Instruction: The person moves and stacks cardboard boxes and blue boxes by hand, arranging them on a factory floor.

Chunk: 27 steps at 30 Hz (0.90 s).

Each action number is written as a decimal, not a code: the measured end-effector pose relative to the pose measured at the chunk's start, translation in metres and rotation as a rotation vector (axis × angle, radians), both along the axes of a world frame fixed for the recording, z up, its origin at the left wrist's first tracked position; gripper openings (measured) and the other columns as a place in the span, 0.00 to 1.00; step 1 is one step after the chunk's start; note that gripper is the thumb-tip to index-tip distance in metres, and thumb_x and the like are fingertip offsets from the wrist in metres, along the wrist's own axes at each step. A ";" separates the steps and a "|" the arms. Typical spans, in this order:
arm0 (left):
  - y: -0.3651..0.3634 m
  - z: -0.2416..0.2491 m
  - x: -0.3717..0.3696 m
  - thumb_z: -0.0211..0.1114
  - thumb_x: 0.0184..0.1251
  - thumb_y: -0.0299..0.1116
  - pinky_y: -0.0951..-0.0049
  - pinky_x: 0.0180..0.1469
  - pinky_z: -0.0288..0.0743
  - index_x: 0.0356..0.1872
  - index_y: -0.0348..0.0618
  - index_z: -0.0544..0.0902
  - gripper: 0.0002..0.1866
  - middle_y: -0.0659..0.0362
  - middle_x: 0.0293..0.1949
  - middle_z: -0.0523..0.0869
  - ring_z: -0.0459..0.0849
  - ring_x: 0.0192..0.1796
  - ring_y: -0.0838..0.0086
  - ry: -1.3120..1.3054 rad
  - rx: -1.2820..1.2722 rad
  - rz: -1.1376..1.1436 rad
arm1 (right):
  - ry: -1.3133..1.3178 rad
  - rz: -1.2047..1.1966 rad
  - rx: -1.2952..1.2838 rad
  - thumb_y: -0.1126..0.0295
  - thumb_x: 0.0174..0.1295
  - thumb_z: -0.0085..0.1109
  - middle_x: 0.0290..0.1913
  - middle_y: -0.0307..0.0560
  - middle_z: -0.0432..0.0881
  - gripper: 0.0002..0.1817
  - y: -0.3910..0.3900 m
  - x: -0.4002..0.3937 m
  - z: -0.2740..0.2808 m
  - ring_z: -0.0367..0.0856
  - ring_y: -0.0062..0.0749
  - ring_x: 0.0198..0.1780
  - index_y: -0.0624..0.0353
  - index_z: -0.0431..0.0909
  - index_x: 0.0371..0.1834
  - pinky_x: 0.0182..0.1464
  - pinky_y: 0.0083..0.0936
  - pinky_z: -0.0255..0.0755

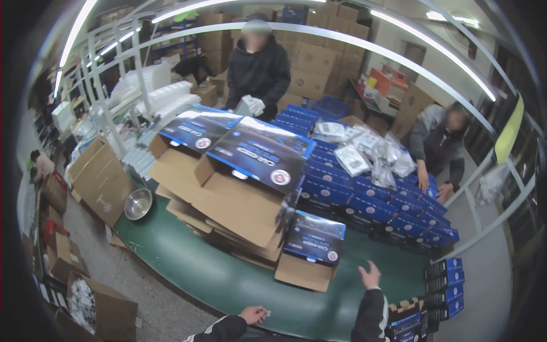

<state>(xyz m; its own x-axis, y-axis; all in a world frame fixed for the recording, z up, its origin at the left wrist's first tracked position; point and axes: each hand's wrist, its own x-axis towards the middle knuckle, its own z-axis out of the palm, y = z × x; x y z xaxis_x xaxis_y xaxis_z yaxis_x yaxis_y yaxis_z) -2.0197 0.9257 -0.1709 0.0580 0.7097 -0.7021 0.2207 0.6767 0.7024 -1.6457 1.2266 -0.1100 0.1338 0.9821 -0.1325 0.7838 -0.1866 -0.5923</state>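
near the opened printed box (312, 246), right hand (370, 277) spread, left hand (254, 314) pinching something small

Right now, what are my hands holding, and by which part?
The left hand pinches a small pale object at its fingertips; what it is cannot be told. The right hand is open and holds nothing.
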 end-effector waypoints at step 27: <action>0.130 0.071 0.370 0.49 0.71 0.48 0.79 0.45 0.69 0.44 0.51 0.80 0.16 0.65 0.42 0.84 0.78 0.40 0.79 -0.377 0.146 -0.561 | -0.405 0.054 -0.469 0.19 0.28 0.56 0.75 0.63 0.30 0.75 -0.173 0.178 0.041 0.27 0.57 0.76 0.54 0.35 0.75 0.71 0.58 0.33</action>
